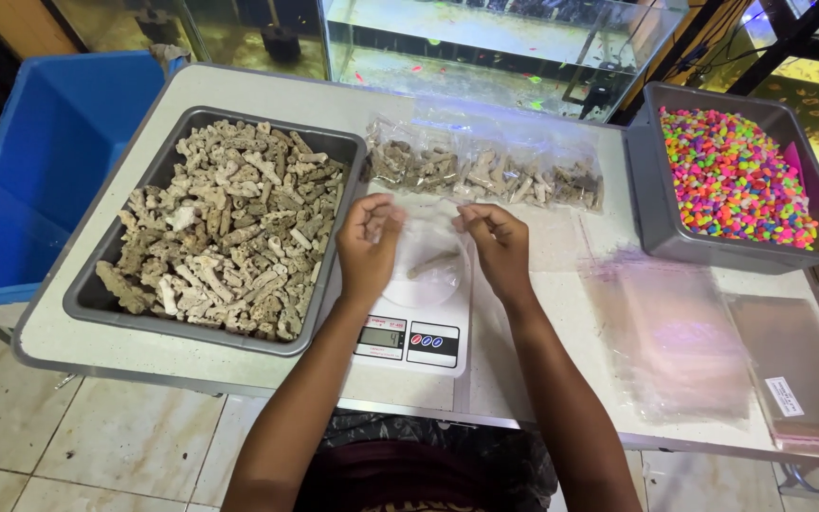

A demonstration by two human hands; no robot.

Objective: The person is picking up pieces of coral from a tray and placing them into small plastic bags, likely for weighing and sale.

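Blue plastic bin (40, 161) cut off at counter's left edge. Grey tray of beige coral rubble (116, 308) next. Left hand (368, 248) and right hand (495, 248), apart, each pinch the clear plastic bag (428, 270) over the white digital scale (419, 341); bag hard to make out, few pieces inside. Grey tray of neon gravel (661, 237) right.

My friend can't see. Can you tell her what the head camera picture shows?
Two bare hands, left hand and right hand, hold open a clear plastic bag with one pale coral piece inside, over a white kitchen scale. A grey tray of coral pieces sits left, a grey tray of bright pebbles right.
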